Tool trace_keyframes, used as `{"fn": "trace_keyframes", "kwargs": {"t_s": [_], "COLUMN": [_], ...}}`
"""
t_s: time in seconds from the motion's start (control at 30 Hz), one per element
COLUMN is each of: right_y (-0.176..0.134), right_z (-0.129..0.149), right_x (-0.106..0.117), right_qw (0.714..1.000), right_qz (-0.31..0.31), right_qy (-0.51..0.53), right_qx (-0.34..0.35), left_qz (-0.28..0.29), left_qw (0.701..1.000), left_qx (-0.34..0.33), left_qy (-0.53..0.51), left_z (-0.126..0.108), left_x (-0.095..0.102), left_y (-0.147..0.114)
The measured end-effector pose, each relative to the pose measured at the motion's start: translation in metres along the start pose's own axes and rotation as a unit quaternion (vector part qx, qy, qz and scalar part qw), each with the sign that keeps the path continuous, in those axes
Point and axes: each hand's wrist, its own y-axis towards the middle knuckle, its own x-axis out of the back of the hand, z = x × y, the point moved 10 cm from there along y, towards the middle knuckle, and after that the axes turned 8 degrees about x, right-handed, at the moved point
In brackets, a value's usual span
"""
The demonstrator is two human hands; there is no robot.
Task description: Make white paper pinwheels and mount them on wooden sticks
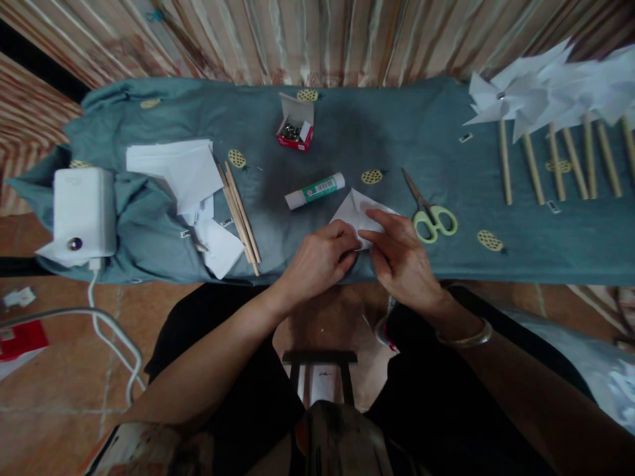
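A small white sheet of paper [350,206] with crease lines lies near the table's front edge, partly covered by my hands. My left hand [320,258] is curled at its near left corner, pinching the paper between thumb and fingers. Over the right side of the paper, my right hand [404,264] has its fingers apart, the tips resting on or just above it. A glue stick [317,190], capped and green-labelled, lies just beyond the sheet. Green-handled scissors [429,215] rest to the right, blades pointing away from me.
An open red box [296,132] holds small metal pins. At left are thin wooden sticks [241,215], stacked white paper [183,172] and a white device [83,211] with a cable. Several paper pinwheels [510,99] on sticks lie at right. A curtain [347,39] hangs behind.
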Motion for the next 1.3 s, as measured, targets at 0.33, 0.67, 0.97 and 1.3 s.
{"fn": "trace_keyframes", "kwargs": {"t_s": [0.33,0.67,0.97,1.3], "right_y": [0.005,0.007,0.005,0.005], "right_z": [-0.019,-0.027,-0.015,-0.009], "right_x": [0.017,0.032,0.028,0.026], "right_qw": [0.997,0.994,0.996,0.997], "right_qz": [0.008,0.01,0.019,0.031], "right_qy": [0.032,-0.017,-0.016,-0.007], "right_qx": [-0.075,-0.103,-0.085,-0.076], "left_qz": [0.011,-0.036,0.006,-0.003], "left_qw": [0.999,0.983,0.979,0.968], "left_qx": [-0.012,-0.051,-0.092,-0.102], "left_qy": [0.04,0.17,0.181,0.228], "left_z": [-0.004,0.006,-0.015,-0.018], "left_x": [-0.003,0.02,0.005,-0.004], "left_y": [-0.001,0.001,-0.012,-0.015]}}
